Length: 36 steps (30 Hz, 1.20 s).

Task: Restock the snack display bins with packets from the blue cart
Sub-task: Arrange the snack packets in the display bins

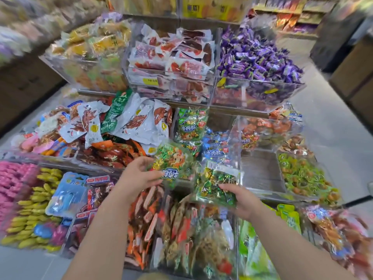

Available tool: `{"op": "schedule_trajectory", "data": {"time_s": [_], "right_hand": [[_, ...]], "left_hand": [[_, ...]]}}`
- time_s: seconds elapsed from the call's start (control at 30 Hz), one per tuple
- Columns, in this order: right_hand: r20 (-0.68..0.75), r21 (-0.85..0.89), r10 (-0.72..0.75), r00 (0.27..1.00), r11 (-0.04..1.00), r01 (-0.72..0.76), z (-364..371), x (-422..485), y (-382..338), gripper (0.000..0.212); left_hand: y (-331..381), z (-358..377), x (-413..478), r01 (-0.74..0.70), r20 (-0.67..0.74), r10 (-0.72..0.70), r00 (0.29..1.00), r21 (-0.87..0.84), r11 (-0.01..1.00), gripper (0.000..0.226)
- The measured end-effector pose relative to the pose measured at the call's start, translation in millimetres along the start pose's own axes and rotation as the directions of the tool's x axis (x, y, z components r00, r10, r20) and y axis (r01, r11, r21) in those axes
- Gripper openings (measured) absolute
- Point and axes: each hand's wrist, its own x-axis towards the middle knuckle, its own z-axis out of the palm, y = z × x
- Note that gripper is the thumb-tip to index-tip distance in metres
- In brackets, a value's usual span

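Observation:
My left hand (139,174) pinches a green snack packet (171,162) with an orange picture and a blue label, holding it above the middle-tier bins. My right hand (240,199) grips a second green packet (218,182) of foil-wrapped sweets from below, just right of the first. Both packets hover in front of a clear bin (237,136) that holds green packets (191,124) and blue packets (216,150) of the same kind. The blue cart is not in view.
Tiered clear acrylic bins surround my hands: purple sweets (258,57) and red-white packets (177,55) on top, white packets (129,120) at left, pink (12,182) and yellow sweets (38,209) at lower left. A bare wooden-bottomed bin (260,170) lies to the right. Grey floor flanks the display.

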Motion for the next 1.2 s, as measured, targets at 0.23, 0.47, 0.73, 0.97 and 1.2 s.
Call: {"op": "schedule_trajectory", "data": {"time_s": [0.23,0.47,0.73,0.97,1.2], "right_hand": [[-0.044,0.09,-0.073,0.996,0.993,0.077,-3.4,7.8,-40.6,0.09],[-0.118,0.219,-0.147,0.982,0.961,0.171,0.2,10.4,-50.8,0.072],[-0.26,0.184,-0.165,0.951,0.959,0.217,4.8,19.2,-60.3,0.101],[-0.319,0.155,-0.164,0.934,0.963,0.222,0.2,20.9,-64.1,0.098],[-0.272,0.155,-0.184,0.945,0.96,0.232,-3.9,29.5,-67.3,0.097]], "left_hand": [[25.6,18.5,29.4,-0.113,-0.119,0.106,0.987,-0.051,0.992,0.04],[70.4,37.6,54.3,-0.339,0.072,0.346,0.936,0.453,0.825,0.018],[124.6,91.5,127.0,-0.59,0.604,0.183,0.776,0.797,-0.126,0.041],[101.1,128.5,172.4,-0.661,0.701,-0.053,0.711,0.642,-0.388,0.044],[64.4,115.9,181.9,-0.604,0.708,0.08,0.701,0.65,-0.461,0.078]]}}
